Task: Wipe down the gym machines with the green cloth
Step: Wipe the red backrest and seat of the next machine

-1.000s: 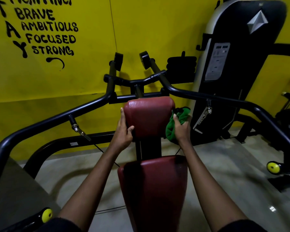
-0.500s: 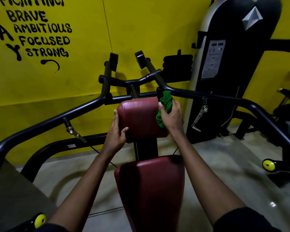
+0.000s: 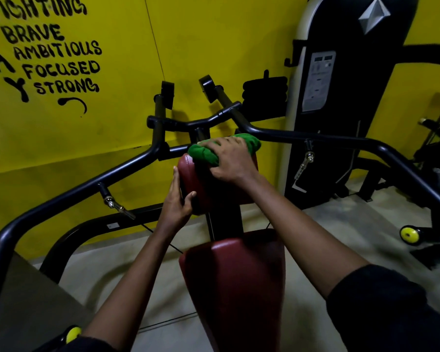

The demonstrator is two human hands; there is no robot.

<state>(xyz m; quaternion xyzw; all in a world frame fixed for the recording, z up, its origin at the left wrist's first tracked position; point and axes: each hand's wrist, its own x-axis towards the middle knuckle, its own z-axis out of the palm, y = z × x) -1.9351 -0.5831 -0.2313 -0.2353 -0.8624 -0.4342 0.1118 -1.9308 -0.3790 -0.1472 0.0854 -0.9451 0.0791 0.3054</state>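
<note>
Right hand (image 3: 230,161), gripping green cloth (image 3: 203,154), now atop upper pad (image 3: 188,172) — left hand (image 3: 175,202) still clasps it.

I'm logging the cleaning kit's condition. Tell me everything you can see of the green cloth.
The green cloth is bright green, soft-looking fabric, bunched into a wad. It sits on the top edge of the upper red pad, pressed there by the right hand, whose fingers curl over its middle. Green ends poke out on either side of the hand. Stains cannot be judged.
</note>
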